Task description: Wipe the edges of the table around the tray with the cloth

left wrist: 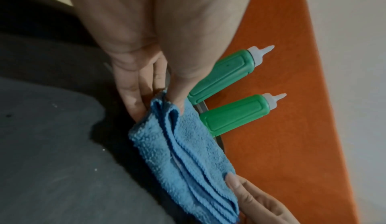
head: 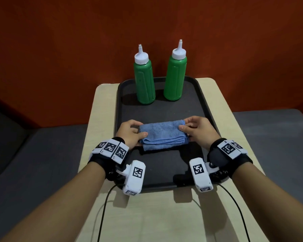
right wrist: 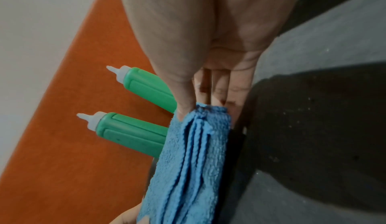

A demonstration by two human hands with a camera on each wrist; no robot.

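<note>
A folded blue cloth (head: 163,134) is held a little above the black tray (head: 157,165) at its middle. My left hand (head: 131,132) pinches the cloth's left end, thumb on top and fingers underneath. My right hand (head: 196,130) pinches its right end the same way. In the left wrist view the cloth (left wrist: 188,150) runs from my left hand (left wrist: 158,100) down to my right hand (left wrist: 250,194). In the right wrist view my right hand (right wrist: 200,102) holds the stacked folds of the cloth (right wrist: 192,161). The tray lies on a beige table (head: 98,109).
Two green squeeze bottles with white caps stand upright at the tray's far end, one on the left (head: 144,79) and one on the right (head: 175,74). An orange wall rises right behind them. Narrow strips of table run along both sides of the tray, and a wider strip (head: 164,215) lies at the near end.
</note>
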